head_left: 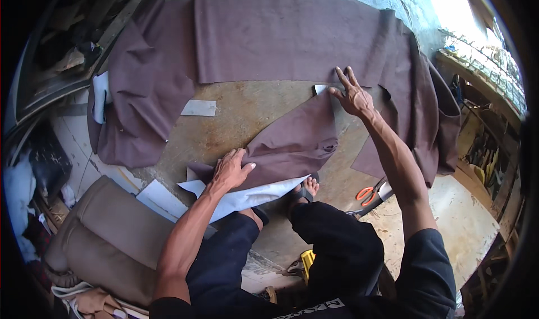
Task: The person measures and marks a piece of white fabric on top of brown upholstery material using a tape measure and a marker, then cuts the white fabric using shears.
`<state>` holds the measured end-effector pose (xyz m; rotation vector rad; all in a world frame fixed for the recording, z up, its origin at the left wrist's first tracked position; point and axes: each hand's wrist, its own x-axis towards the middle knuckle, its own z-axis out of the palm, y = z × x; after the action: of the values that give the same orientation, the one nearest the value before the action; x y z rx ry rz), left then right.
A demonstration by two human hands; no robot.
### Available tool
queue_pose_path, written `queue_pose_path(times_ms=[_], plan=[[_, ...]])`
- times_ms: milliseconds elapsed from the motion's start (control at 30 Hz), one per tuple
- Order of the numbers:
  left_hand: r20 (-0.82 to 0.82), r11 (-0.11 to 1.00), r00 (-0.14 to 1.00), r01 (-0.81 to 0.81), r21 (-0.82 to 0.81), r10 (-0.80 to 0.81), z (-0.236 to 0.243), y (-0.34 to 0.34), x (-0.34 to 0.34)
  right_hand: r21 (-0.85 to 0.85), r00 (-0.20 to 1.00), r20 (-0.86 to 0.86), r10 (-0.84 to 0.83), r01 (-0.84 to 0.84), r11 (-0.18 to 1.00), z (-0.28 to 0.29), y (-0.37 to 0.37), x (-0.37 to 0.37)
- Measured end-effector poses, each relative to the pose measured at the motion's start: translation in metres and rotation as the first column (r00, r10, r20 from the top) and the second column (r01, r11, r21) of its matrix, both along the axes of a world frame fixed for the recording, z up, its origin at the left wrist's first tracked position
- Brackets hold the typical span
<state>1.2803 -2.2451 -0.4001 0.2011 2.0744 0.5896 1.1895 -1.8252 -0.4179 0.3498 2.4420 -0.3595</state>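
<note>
We press our left hand (231,170) flat on the near end of a small brown fabric piece (295,142). Our fingers are spread open and grip nothing; they just push down. Our right hand (352,94) is open too, fingers stretched out, and it presses the far tip of the same piece. We think both hands hold it this way so the cloth stays smooth and does not slide on the worn wooden table (236,117).

The fabric piece lies in the middle of the table, just in front of our knees. It is long and thin. Its long side runs from our left hand, low and near us, up to our right hand, farther away. The narrow tip points away from us, toward the big brown fabric sheet (269,33) spread across the back. A white paper pattern (252,195) sticks out from under the near end. Orange-handled scissors (370,193) rest near our right knee, apart from both hands.
</note>
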Motion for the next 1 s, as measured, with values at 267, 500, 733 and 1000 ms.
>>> queue_pose_path(times_ms=[267, 500, 733, 1000], plan=[[-0.074, 0.945, 0.997, 0.030, 0.324, -0.006, -0.001, 0.087, -0.100, 0.378, 0.971, -0.197, -0.136, 0.203, 0.903, -0.019, 0.159, -0.089], [-0.642, 0.769, 0.705, 0.578, 0.272, -0.302, 0.148, 0.123, -0.123, -0.475, 0.890, -0.216, 0.402, -0.455, 0.753, 0.142, -0.033, -0.019], [-0.639, 0.879, 0.609, 0.395, -0.268, -0.469, 0.189, 0.076, -0.164, 0.027, 0.903, -0.188, 0.387, -0.389, 0.921, 0.216, 0.021, 0.040], [-0.992, 0.971, -0.112, 0.225, -0.078, -0.053, 0.305, 0.097, -0.276, 0.398, 0.820, -0.491, 0.293, -0.088, 0.913, 0.286, 0.062, -0.018]])
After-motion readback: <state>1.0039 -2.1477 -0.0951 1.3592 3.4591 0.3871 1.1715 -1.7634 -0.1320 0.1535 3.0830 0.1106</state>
